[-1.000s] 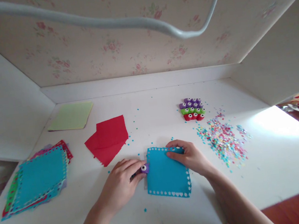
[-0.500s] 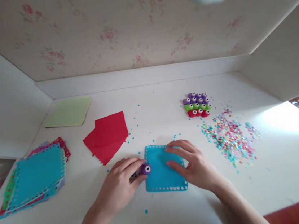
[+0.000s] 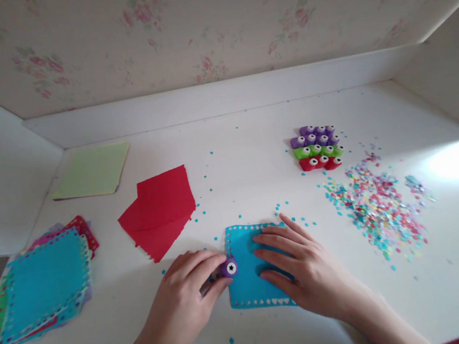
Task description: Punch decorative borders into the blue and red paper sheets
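Lower centre, my left grip pinches a purple punch, right grip spread over blue paper. It's probably light, floppy stuff, best pinned near an edge.

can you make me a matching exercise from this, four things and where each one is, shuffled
Things:
1. star-marked punch
2. red paper
3. pale green paper
4. confetti pile

Places:
A. far left corner of the table
B. right side, near side of the punch cluster
C. left edge of the middle blue sheet
D. just beyond the left grip

Pairs: 1-C, 2-D, 3-A, 4-B
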Tool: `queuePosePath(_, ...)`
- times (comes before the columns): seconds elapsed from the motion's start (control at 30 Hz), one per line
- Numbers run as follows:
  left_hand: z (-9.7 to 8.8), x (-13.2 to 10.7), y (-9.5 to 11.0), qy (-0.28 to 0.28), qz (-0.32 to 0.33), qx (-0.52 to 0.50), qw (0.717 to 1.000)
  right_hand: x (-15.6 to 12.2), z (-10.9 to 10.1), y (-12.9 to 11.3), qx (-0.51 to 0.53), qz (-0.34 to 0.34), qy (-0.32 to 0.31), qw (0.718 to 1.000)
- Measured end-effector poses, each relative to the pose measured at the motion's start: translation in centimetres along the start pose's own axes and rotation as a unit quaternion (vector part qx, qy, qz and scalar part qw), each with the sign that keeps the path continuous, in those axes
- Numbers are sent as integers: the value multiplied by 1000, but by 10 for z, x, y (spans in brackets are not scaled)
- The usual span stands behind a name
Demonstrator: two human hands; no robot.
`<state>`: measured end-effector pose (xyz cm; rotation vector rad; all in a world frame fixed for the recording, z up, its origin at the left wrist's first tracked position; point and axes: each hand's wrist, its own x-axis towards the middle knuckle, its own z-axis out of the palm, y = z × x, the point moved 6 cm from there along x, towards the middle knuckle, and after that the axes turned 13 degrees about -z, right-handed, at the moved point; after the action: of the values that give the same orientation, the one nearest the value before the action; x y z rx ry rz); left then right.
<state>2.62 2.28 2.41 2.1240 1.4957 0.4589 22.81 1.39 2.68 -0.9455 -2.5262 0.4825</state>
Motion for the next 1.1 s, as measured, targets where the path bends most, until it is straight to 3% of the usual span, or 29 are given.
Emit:
queuePosePath(0.37, 1, 1, -1, -8, -4, -2, 1000, 1, 0, -1, 1, 3, -13, 1000)
queuePosePath(0.7, -7, 14, 18, -7, -79, -93, 992, 3, -4, -2, 35, 10, 7, 999)
queuePosePath(0.93, 5, 22, 25, -63, -121, -68, 988, 1, -5, -4, 32, 8, 15, 999)
queuePosePath(1.1, 11, 22, 25, -72, -148, -15, 986, -1, -4, -4, 36, 2, 24, 999)
